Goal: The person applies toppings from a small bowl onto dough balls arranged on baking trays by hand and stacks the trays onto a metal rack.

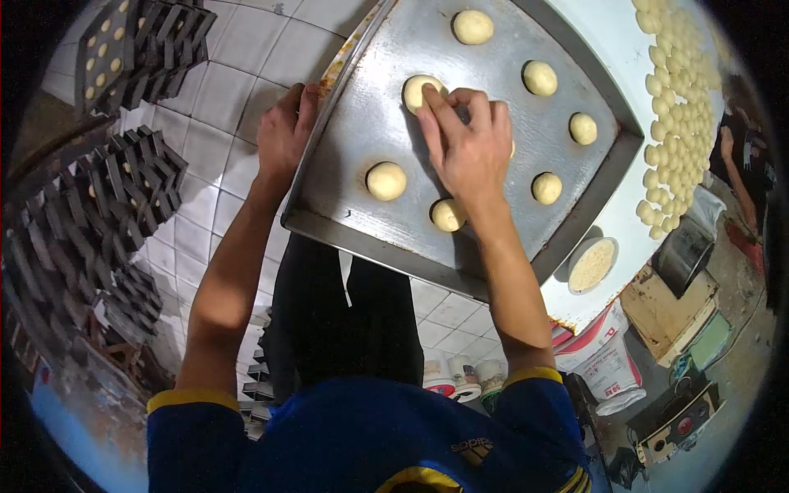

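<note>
A metal baking tray [370,131] with raised sides lies in front of me at a slant. Several pale round dough balls, such as one at the left [386,181] and one at the far end [473,27], sit spaced apart on it. My right hand [475,148] reaches over the tray, its fingertips on the dough ball [417,92] and its other fingers curled. Another ball is mostly hidden under that hand. My left hand [283,135] is closed at the tray's left rim; part of its grip is out of sight.
Many dough balls [678,123] cover the white table [612,49] at right. A bowl of pale crumbs [592,265] stands by the tray's corner. Stacked dark trays [90,205] fill the left side. Sacks [608,370] and tubs [464,378] are below; another person's arm [740,181] shows far right.
</note>
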Demonstrator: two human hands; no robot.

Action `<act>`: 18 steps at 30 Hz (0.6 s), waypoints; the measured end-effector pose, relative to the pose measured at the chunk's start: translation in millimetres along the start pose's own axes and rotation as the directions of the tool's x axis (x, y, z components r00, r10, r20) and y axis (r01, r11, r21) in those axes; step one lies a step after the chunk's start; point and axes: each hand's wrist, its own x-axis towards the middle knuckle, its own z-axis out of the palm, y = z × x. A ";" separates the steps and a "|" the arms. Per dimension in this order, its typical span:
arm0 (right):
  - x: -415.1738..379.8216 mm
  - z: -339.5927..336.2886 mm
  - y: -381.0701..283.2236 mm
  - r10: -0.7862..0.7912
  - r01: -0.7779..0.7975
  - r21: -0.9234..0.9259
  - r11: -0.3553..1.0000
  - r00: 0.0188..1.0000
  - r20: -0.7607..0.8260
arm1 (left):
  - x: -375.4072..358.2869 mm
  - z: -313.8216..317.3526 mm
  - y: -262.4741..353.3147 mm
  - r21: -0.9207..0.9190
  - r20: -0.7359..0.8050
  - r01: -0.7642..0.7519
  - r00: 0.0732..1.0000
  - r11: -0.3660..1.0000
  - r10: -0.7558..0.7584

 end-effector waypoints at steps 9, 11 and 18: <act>-27.9 -73.2 29.9 0.261 -0.260 0.056 0.964 0.965 0.001 | 2.4 -0.9 -0.9 -0.012 0.041 0.012 0.999 1.000 -0.011; -49.8 -120.6 58.0 0.505 -0.513 -0.035 0.857 0.853 -0.136 | 1.3 1.4 -2.1 -0.005 0.059 0.028 0.998 1.000 -0.028; -235.5 -205.9 188.3 0.815 -0.851 -0.284 0.441 0.513 -0.270 | 6.0 11.4 -46.1 0.011 -0.015 -0.104 0.994 0.994 0.104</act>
